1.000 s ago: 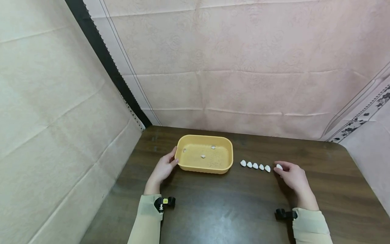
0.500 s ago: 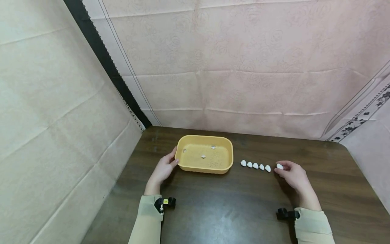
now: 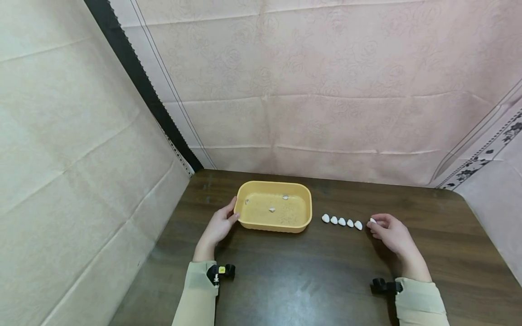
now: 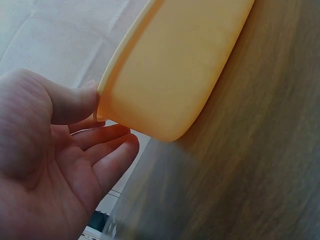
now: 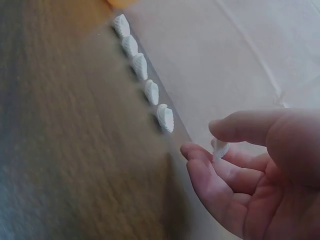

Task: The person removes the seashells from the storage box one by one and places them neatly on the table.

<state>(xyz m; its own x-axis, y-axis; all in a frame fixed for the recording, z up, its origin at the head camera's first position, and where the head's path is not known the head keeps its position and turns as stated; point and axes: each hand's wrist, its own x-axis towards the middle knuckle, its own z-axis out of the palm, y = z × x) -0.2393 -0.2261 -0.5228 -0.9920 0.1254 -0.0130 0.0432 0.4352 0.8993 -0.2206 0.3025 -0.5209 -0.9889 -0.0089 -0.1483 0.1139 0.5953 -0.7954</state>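
Observation:
My left hand (image 3: 220, 224) grips the left end of a shallow yellow plastic tray (image 3: 273, 226). Seen from the left wrist, the thumb lies at the tray's rim with fingers bent beneath it. Inside the tray lie a few small pale shells (image 3: 272, 209). Between thumb and fingertips, my right hand (image 3: 392, 232) pinches a white ridged seashell (image 5: 220, 149), partly hidden by the fingers in the head view. Just left of that hand, several similar white seashells (image 3: 341, 221) form a row on the table, the nearest one (image 5: 165, 118) close to my fingertips.
The brown wooden table (image 3: 285, 280) ends in a back edge just behind the tray. Pale cloth (image 3: 326, 90) hangs behind and at both sides. Each wrist wears a black camera mount (image 3: 220, 271) over a light sleeve.
The seashell in my right hand has turned between the fingers and shows less of itself; that hand has shifted slightly right. My left hand and the tray have stayed in place.

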